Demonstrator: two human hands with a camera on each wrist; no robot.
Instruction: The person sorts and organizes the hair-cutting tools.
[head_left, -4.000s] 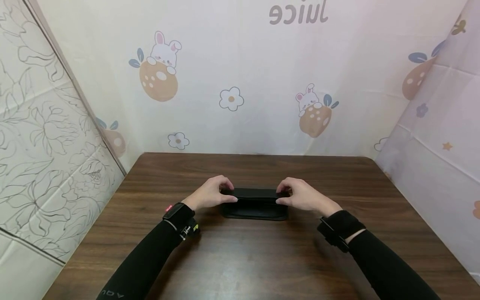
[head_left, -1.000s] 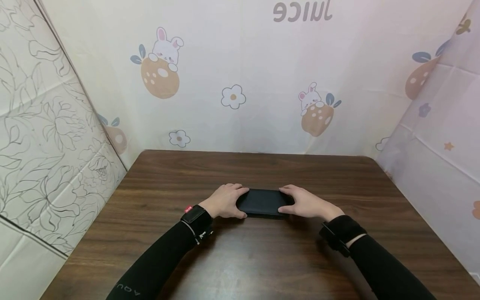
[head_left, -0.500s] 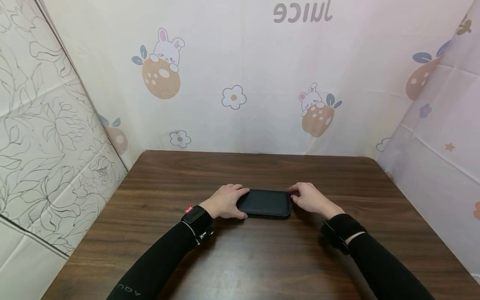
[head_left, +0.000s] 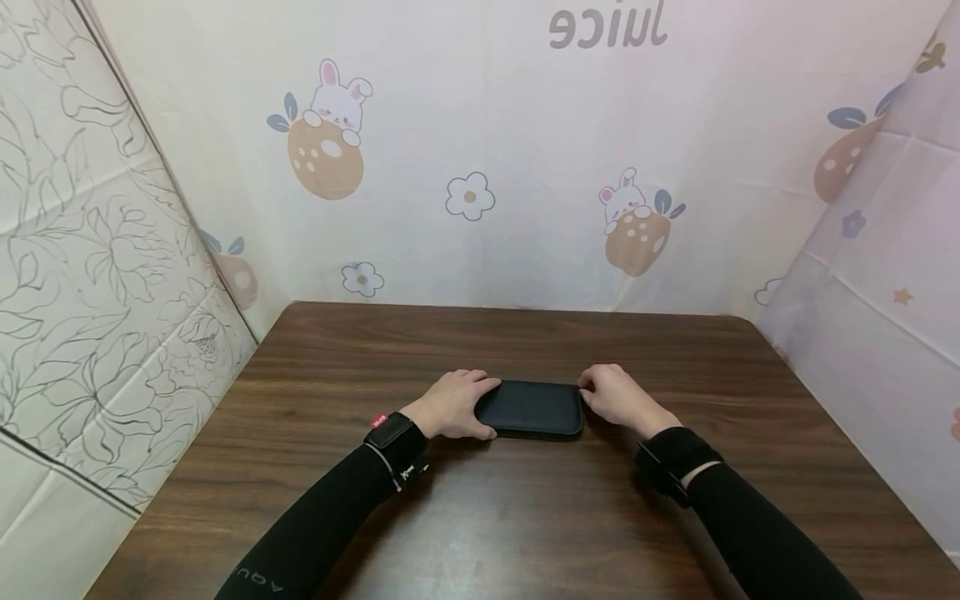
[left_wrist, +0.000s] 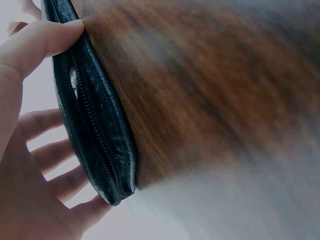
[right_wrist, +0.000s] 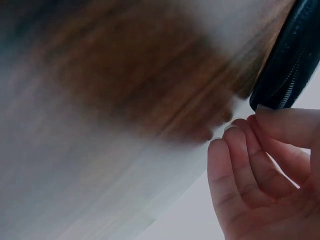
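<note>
A black zip wallet point(head_left: 529, 409) lies flat on the wooden table, its top cover down. My left hand point(head_left: 452, 404) holds its left end, thumb at the near edge and fingers spread along the far side. In the left wrist view, the zipper point(left_wrist: 95, 135) runs along that end, its teeth parted around a small pale spot. At the far right corner, my right hand point(head_left: 615, 395) pinches with thumb and index finger. In the right wrist view its thumb point(right_wrist: 285, 125) meets the zipper's end at the wallet's corner; what lies between the fingertips is hidden.
The brown wooden table point(head_left: 480, 517) reaches back to a printed curtain point(head_left: 480, 125) with rabbits and flowers. A white panel with line-drawn flowers point(head_left: 112, 275) stands along the left side. Black straps with wrist cameras sit on both forearms.
Four seconds ago the wallet's cover stood raised between both hands; now it is down. My right hand has since left the right end's near edge for the far right corner. The left hand stays put lately.
</note>
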